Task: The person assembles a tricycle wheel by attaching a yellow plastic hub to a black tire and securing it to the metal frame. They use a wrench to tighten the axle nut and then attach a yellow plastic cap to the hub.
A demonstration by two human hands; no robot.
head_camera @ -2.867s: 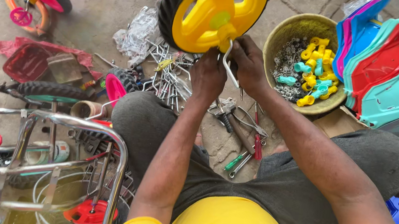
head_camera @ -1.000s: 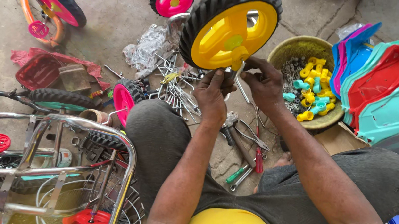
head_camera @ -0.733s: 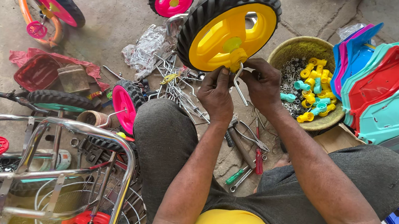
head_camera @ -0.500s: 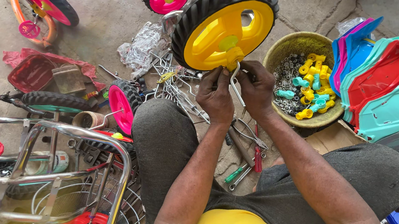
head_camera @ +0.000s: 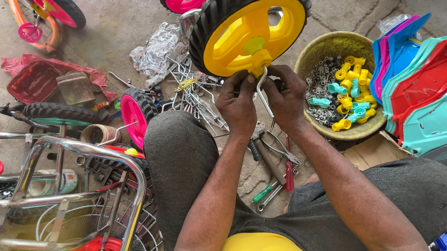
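Bare concrete floor (head_camera: pixel 119 17) of a crowded workshop, in even daylight.

The floor is grey, stained and cracked, and it is the landmark here. At its upper left stands a small bicycle with orange frame (head_camera: pixel 52 30) and pink wheel. A crumpled clear plastic bag (head_camera: pixel 157 48) lies near its middle, with loose metal rods beside it. A round basket (head_camera: pixel 329 45) of small parts sits toward its upper right, stacked coloured plastic seats (head_camera: pixel 434 91) just beyond. A chrome frame (head_camera: pixel 57 150) with wire basket fills its lower left.
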